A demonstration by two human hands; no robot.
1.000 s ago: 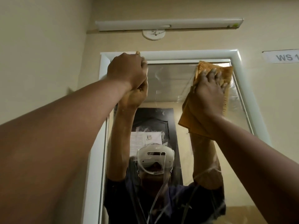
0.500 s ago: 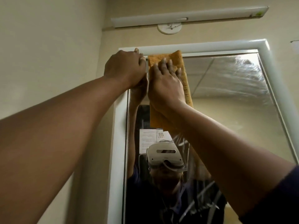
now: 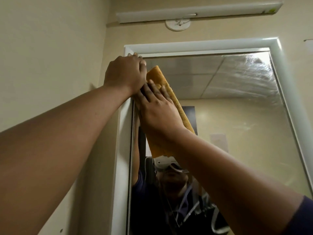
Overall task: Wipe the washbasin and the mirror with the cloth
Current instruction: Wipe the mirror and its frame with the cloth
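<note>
Cream wall, white-framed mirror (image 3: pixel 228 116): cloth (image 3: pixel 169 99) being pressed against the upper left of the glass.

The right hand (image 3: pixel 157 107) is lying flat, fingers straight, pressing the orange cloth onto the glass just beside the left frame edge. The left hand (image 3: pixel 125 73) is curling its fingers over the frame's (image 3: pixel 203 45) top left corner, gripping it. A tube light (image 3: pixel 194 13) is hanging above the mirror.

Cloth (image 3: pixel 169 106) on mirror (image 3: pixel 237 116), under right hand (image 3: pixel 159 112)
</note>
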